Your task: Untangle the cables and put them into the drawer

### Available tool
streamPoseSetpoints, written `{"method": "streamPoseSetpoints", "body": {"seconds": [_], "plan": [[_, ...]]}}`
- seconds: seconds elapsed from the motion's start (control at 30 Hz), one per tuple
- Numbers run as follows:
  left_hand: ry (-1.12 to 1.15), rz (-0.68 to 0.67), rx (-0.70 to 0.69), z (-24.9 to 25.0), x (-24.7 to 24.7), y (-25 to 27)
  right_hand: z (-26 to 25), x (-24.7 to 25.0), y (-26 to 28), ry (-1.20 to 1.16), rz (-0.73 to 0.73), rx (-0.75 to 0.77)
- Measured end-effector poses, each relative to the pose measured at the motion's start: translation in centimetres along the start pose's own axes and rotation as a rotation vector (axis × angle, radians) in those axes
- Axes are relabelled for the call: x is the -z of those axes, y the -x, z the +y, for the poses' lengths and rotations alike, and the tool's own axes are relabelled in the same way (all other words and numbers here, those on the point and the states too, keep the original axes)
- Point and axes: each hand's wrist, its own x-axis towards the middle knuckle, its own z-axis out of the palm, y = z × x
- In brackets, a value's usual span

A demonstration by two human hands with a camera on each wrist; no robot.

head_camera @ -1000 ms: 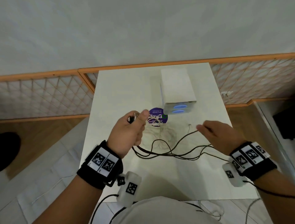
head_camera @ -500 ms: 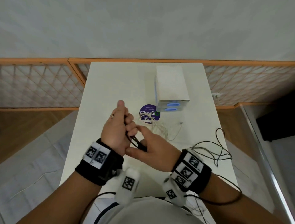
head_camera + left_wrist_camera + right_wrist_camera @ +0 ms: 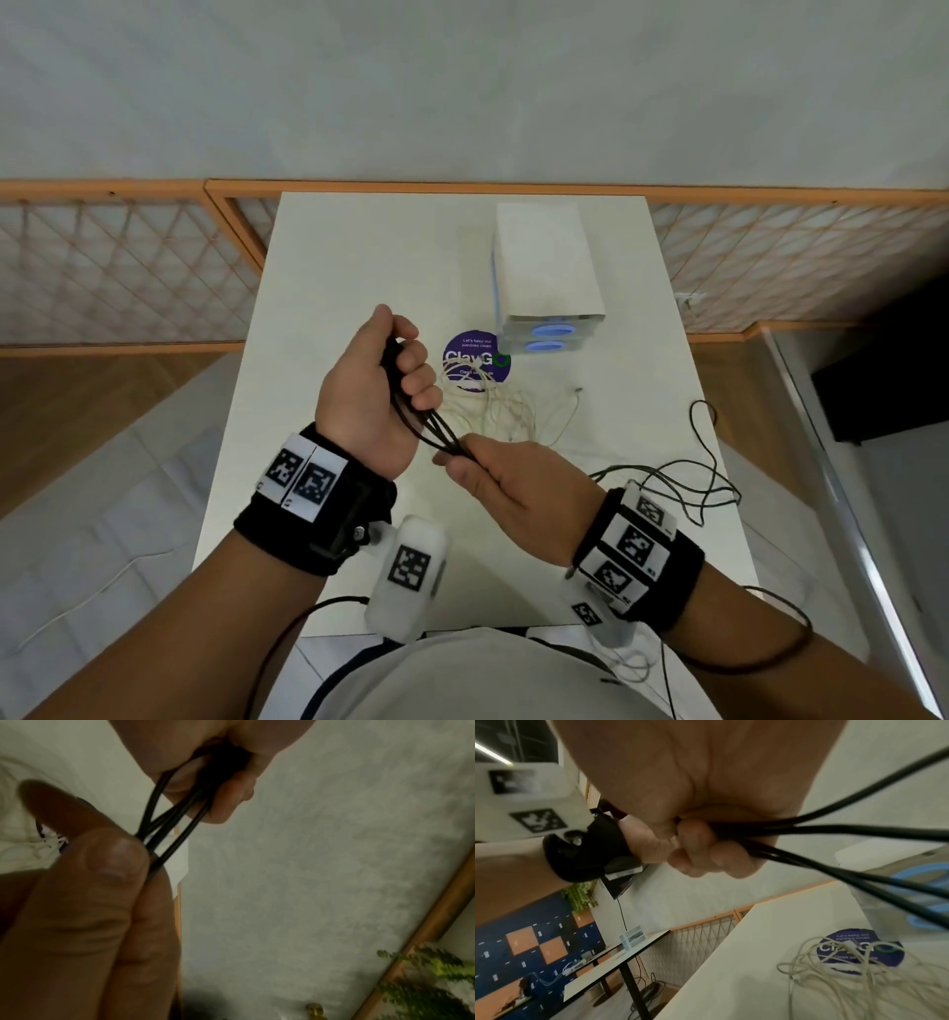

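My left hand (image 3: 405, 370) is raised above the white table (image 3: 328, 288) and grips a bundle of looped black cable (image 3: 431, 429) in its fist. Just below it my right hand (image 3: 454, 457) pinches the same strands between thumb and fingers. The rest of the black cable (image 3: 683, 478) trails in loose loops to the table's right edge. In the left wrist view the black cable (image 3: 174, 817) runs taut between both hands. A tangled white cable (image 3: 493, 406) lies on the table behind the hands. The white drawer unit (image 3: 544, 277), with blue handles, stands further back with its drawers closed.
A round purple sticker (image 3: 475, 360) lies under part of the white cable, in front of the drawer unit. An orange-framed lattice railing (image 3: 128, 267) runs behind and beside the table. More tables stand in the background of the right wrist view.
My right hand came in from the right and took hold of the black strands at the left hand. The black cable, earlier spread across the table, is now gathered in loops in my left fist.
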Motion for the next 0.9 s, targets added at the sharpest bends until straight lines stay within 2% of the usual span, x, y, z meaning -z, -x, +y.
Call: {"method": "streamPoseSetpoints", "body": {"seconds": [0.17, 0.27, 0.37, 0.43, 0.57, 0.7, 0.8, 0.9], "plan": [[0.09, 0.018, 0.075, -1.0, -0.2, -0.1, -0.8, -0.1, -0.3, -0.033, 0.202, 0.036], [0.175, 0.02, 0.122, -1.5, -0.1, -0.1, -0.7, -0.3, -0.8, -0.256, 0.299, 0.048], [0.235, 0.005, 0.158, -1.6, 0.0, 0.1, -0.8, -0.1, -1.0, -0.782, 0.188, -0.03], [0.239, -0.005, 0.177, -1.7, -0.1, 0.5, -0.6, 0.3, -1.2, -0.914, 0.112, -0.051], [0.147, 0.021, 0.149, -1.8, -0.3, 0.8, -0.5, 1.0, -1.8, -0.906, 0.078, -0.06], [0.048, 0.044, 0.09, -1.7, -0.3, 0.6, -0.5, 1.0, -2.0, -0.936, 0.072, -0.148], [-0.147, 0.047, 0.046, -1.7, -0.3, 0.8, -0.2, 0.3, -2.0, -0.644, 0.134, -0.165], [-0.397, 0.076, -0.072, -2.1, -0.2, 1.0, -0.4, -0.3, -2.0, -0.389, 0.147, -0.175]]}}
